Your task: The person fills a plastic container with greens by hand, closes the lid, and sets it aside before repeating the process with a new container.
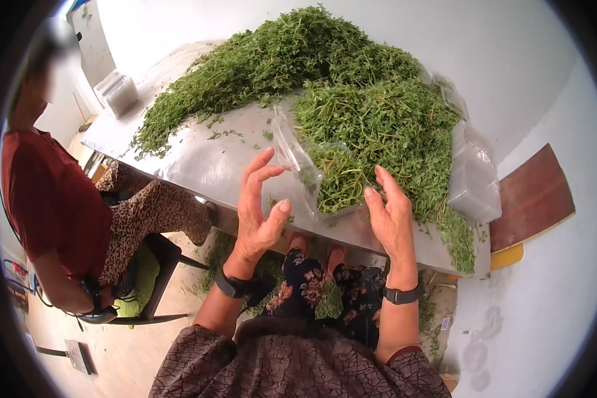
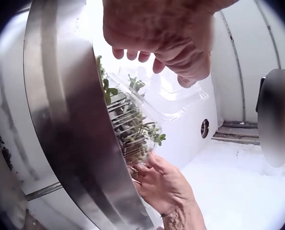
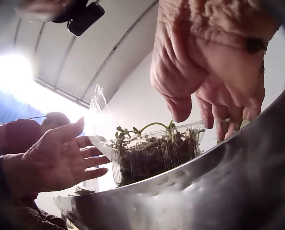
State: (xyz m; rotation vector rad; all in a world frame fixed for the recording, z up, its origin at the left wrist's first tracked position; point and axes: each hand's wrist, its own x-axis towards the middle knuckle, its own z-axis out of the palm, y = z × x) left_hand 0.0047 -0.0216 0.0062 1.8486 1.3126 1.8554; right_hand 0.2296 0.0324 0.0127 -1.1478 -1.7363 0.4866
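A clear plastic box [image 3: 152, 163] filled with green sprigs [image 1: 338, 176] sits at the metal table's near edge, its transparent lid [image 1: 296, 159] raised on the left. My left hand [image 1: 255, 212] is held left of the box, fingers spread and slightly bent, holding nothing. In the right wrist view the left palm [image 3: 61, 155] faces the box. On the other side is my right hand [image 1: 393, 222], fingers loosely extended; the right wrist view shows its fingertips by the box's end, and whether they touch it I cannot tell.
A large heap of greens [image 1: 265, 60] covers the back and right of the table [image 1: 205, 166]. Stacked clear boxes stand at the right [image 1: 474, 176] and far left [image 1: 117, 94]. A person in a red shirt [image 1: 60, 192] sits at the left beside a dark chair [image 1: 159, 265].
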